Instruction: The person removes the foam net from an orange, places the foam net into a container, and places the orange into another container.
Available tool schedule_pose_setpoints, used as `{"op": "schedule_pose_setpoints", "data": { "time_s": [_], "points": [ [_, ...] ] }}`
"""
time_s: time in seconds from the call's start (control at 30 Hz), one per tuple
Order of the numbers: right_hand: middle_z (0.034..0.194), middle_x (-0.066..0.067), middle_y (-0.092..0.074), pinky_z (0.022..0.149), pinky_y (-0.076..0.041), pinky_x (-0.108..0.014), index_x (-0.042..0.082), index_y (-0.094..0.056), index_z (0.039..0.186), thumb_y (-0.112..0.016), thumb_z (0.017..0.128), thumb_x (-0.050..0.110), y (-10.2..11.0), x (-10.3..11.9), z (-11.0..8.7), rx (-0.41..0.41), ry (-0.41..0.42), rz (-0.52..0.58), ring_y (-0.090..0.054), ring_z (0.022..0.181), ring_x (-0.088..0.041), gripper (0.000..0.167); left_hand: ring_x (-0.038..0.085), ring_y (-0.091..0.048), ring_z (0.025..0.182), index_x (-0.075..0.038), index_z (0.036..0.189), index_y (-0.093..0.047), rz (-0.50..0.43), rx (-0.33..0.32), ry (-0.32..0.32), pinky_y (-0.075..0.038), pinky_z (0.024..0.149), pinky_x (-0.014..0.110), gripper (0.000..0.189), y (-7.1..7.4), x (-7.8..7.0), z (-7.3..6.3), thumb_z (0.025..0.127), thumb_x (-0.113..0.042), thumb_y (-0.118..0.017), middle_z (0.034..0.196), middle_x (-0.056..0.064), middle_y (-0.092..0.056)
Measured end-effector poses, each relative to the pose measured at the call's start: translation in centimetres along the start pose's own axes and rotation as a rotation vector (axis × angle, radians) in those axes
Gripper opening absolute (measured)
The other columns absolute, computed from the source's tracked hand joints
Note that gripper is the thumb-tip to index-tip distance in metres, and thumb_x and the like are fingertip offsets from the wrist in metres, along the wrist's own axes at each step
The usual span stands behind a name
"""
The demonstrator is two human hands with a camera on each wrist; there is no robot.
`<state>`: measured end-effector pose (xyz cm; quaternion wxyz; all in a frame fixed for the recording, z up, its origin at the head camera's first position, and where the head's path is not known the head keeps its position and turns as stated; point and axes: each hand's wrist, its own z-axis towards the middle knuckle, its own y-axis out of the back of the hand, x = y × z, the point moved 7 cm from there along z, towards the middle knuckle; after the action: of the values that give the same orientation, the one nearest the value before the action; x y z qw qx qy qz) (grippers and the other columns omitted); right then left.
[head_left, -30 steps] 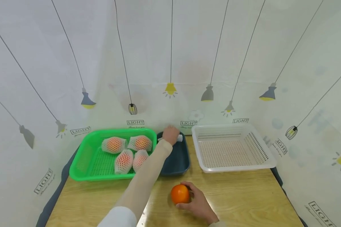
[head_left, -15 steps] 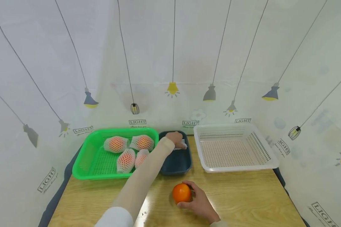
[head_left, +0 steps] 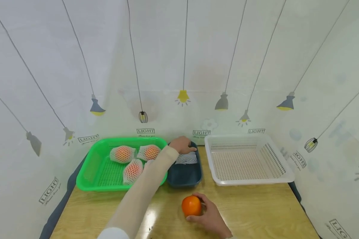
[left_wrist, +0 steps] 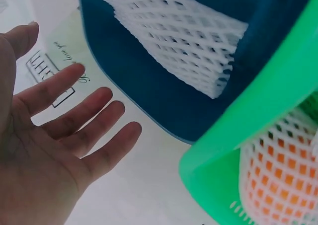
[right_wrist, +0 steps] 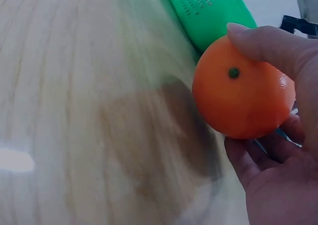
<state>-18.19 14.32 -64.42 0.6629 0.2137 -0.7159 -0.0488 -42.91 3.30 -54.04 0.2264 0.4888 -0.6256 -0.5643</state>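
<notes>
My left hand [head_left: 180, 145] is over the back of the dark blue tray [head_left: 183, 177], its fingers spread and holding nothing in the left wrist view. A white foam net sleeve [left_wrist: 179, 36] lies in that tray, apart from the fingertips. My right hand [head_left: 210, 217] holds an orange [head_left: 191, 205] near the front of the table, thumb on one side and fingers on the other. In the right wrist view the green stem end of the orange [right_wrist: 243, 93] shows, with a shadow beside it on the wood.
Left of the tray stands a green basket [head_left: 88, 166] with several orange fruits in foam nets, such as a netted fruit [head_left: 123, 154]; my left sleeve [head_left: 149, 186] partly covers it. A white basket [head_left: 248, 182] is on the right. A printed curtain [head_left: 167, 66] hangs behind the wooden table [head_left: 257, 209].
My left hand has let go of the foam net sleeve, which now lies flat in the blue tray, and has drawn back slightly. The right hand keeps holding the orange in place.
</notes>
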Motion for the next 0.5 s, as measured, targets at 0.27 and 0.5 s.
{"op": "schedule_pose_setpoints", "data": {
  "time_s": [0.27, 0.5],
  "points": [
    [0.132, 0.002, -0.066, 0.105, -0.051, -0.036, 0.014, -0.058, 0.140, -0.096, 0.070, 0.029, 2.4, 1.9, -0.4, -0.098, -0.001, 0.006, -0.059, 0.120, -0.017, 0.082, 0.032, -0.044, 0.146, -0.012, 0.148, -0.053, -0.147, -0.070, -0.021, -0.042, 0.117, 0.048, 0.060, 0.7, -0.4, -3.0, 0.104, -0.053, -0.053, 0.156, 0.014, -0.048],
    [0.137, 0.001, -0.062, 0.109, -0.049, -0.031, 0.018, -0.054, 0.144, -0.094, 0.074, 0.026, 5.4, 4.2, -0.2, -0.131, 0.032, 0.005, -0.057, 0.125, -0.016, 0.080, 0.030, -0.048, 0.142, -0.013, 0.149, -0.052, -0.269, -0.169, -0.107, -0.044, 0.116, 0.046, 0.060, -0.3, -1.6, -4.6, 0.103, -0.053, -0.055, 0.156, 0.014, -0.046]
  ]
}}
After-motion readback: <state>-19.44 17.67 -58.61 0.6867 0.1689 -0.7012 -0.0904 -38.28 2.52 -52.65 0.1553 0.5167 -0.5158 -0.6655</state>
